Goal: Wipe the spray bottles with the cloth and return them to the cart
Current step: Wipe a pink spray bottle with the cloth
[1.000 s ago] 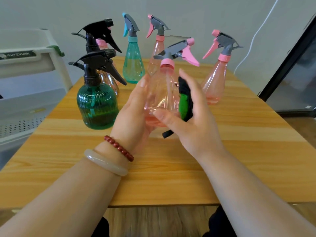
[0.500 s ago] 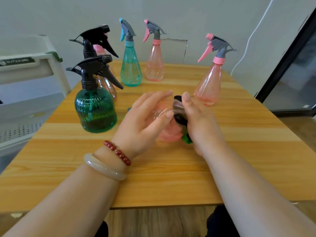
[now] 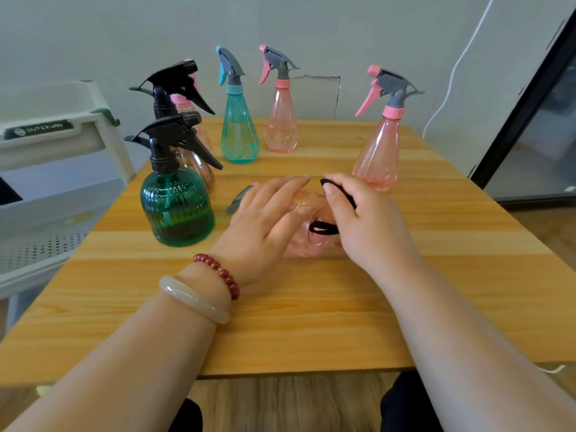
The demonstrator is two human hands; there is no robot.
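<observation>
A clear pink spray bottle (image 3: 307, 241) lies on its side in the middle of the wooden table (image 3: 280, 322), its base toward me and its grey trigger head (image 3: 238, 199) sticking out to the left. My left hand (image 3: 265, 226) lies over its body with fingers curved round it. My right hand (image 3: 371, 229) holds a dark cloth (image 3: 339, 190) against the bottle's right side; a black loop of the cloth (image 3: 322, 228) shows at the base. Most of the cloth is hidden under my hand.
Several other spray bottles stand upright: a green ribbed one (image 3: 176, 207) and another black-headed one (image 3: 174, 88) at left, a teal one (image 3: 238, 132) and a pink one (image 3: 280, 123) at the back, a pink one (image 3: 378, 151) at right. The white cart (image 3: 53, 145) stands left of the table.
The pink bottle went from upright between my hands to lying on its side on the table. Both hands came down with it, and the cloth's green side is now hidden.
</observation>
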